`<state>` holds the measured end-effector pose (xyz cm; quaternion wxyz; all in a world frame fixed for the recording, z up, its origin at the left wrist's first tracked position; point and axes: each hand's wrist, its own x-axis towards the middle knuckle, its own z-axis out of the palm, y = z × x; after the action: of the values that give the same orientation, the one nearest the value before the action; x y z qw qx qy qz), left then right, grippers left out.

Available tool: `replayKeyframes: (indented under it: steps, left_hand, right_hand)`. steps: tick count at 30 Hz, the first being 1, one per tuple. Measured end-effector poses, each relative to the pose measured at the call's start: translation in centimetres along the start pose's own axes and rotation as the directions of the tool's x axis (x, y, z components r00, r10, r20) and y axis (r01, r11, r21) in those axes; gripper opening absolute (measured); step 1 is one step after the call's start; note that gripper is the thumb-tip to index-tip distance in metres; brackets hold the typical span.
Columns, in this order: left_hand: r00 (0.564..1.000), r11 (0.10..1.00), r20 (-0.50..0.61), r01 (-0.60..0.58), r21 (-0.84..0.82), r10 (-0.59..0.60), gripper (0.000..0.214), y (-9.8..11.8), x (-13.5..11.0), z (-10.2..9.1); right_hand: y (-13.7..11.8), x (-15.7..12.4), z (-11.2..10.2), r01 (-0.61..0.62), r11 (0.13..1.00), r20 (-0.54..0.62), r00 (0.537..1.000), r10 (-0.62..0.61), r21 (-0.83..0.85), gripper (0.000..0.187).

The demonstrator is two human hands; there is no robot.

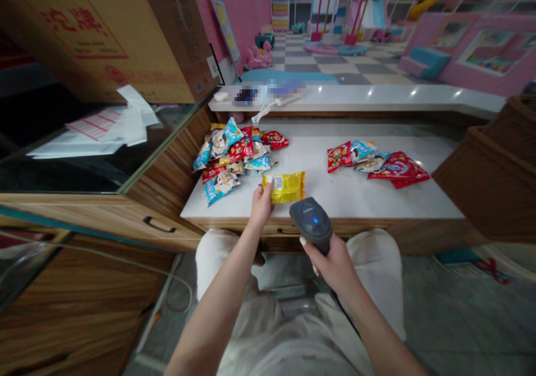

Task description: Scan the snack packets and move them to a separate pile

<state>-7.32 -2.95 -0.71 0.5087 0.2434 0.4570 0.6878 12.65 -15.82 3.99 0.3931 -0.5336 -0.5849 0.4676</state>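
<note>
Between thumb and fingers, my left hand (263, 200) grips the left end of a yellow snack packet (288, 187), whose printed back with a barcode faces up. My right hand (333, 258) is wrapped round the handle of a dark grey barcode scanner (310, 219) with a blue light on top. The scanner's head is just below and right of the packet, apart from it. To the left lies a heap of red, blue and yellow snack packets (240, 150). A smaller group of red and blue packets (377, 163) lies to the right on the white desk (318, 197).
A large cardboard box (104, 41) and loose papers (100, 127) stand on the dark glass counter at left. A brown wicker basket (486, 180) is at the right edge. Behind the desk runs a raised white ledge (355, 98) with blurred items and a white cable.
</note>
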Motion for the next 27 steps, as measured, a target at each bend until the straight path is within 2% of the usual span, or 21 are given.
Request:
replayKeyframes:
  steps: [9,14,23,27]
  left_hand:
    - [0.999,0.997,0.042,-0.031,0.075,0.028,0.07,-0.42,-0.19,-0.29]
    - [1.0,0.99,0.013,-0.018,0.141,0.017,0.069,-0.78,-0.13,-0.82]
    - [0.997,0.996,0.068,-0.036,0.077,0.03,0.064,-0.66,-0.26,-0.45]
    - [0.999,0.992,0.027,-0.037,0.12,0.034,0.066,-0.72,-0.19,-0.62]
  right_hand:
    - [-0.75,0.36,0.41,0.039,0.998,0.005,0.999,-0.039,-0.05,0.024]
    - [-1.03,0.44,0.5,0.065,0.996,-0.005,0.998,-0.065,-0.053,0.022]
    - [-0.98,0.38,0.37,0.062,0.996,0.016,0.998,-0.061,-0.063,0.024]
    - [-1.12,0.43,0.41,0.06,0.997,0.006,0.998,-0.06,-0.055,0.024]
